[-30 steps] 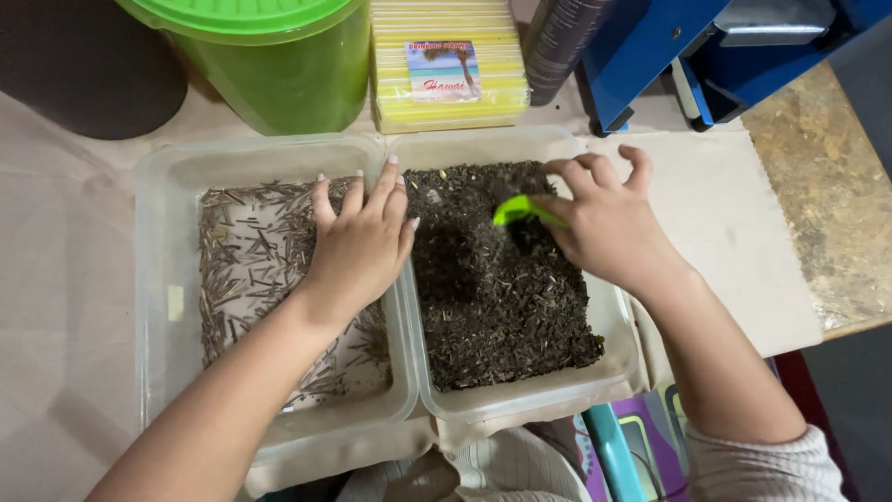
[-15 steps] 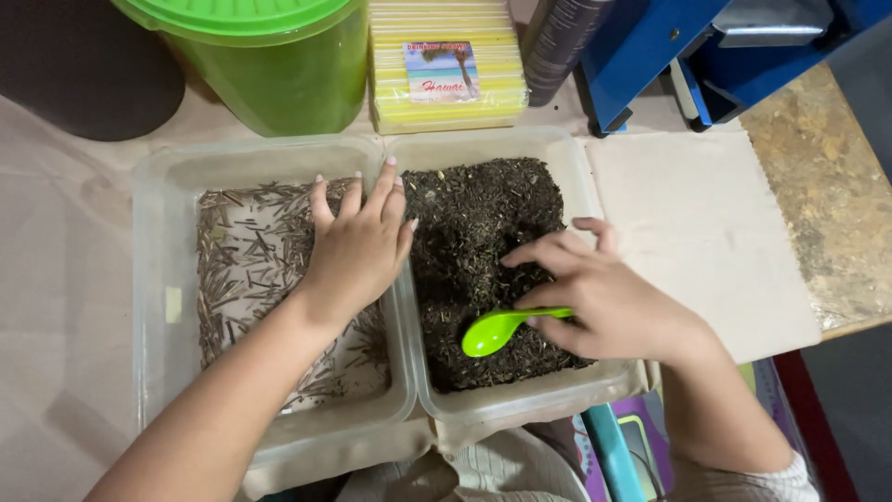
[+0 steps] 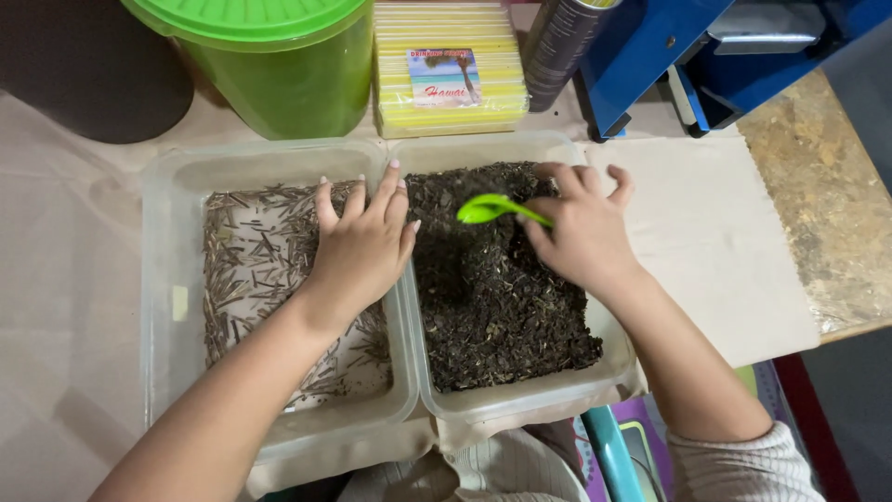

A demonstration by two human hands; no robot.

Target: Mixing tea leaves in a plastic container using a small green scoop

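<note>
Centrally, two clear plastic tubs sit side by side and touching on the tabletop [image 3: 74, 279]. Left of centre, the left tub [image 3: 172, 279] holds a thin scatter of pale, needle-like dried strands; right of centre, the right tub [image 3: 437, 390] is filled with dark, crumbly dried leaf matter.

At the middle of the frame the left hand [image 3: 362, 246] lies palm down across the rims where the tubs meet, its fingers [image 3: 386, 191] spread flat and straight, closed on nothing.

Just right of it the right hand [image 3: 581, 232] hovers over the upper part of the dark material, fingers curled around the handle of a bright green plastic spoon [image 3: 492, 208]. Its bowl points left, above the dark leaf matter; whether it carries anything cannot be told.

Along the top edge stand a green lidded bucket [image 3: 279, 65], a yellow pack of drinking straws [image 3: 451, 70] and a dark cylinder [image 3: 557, 42], with a blue metal object [image 3: 650, 56] in the upper right.
</note>
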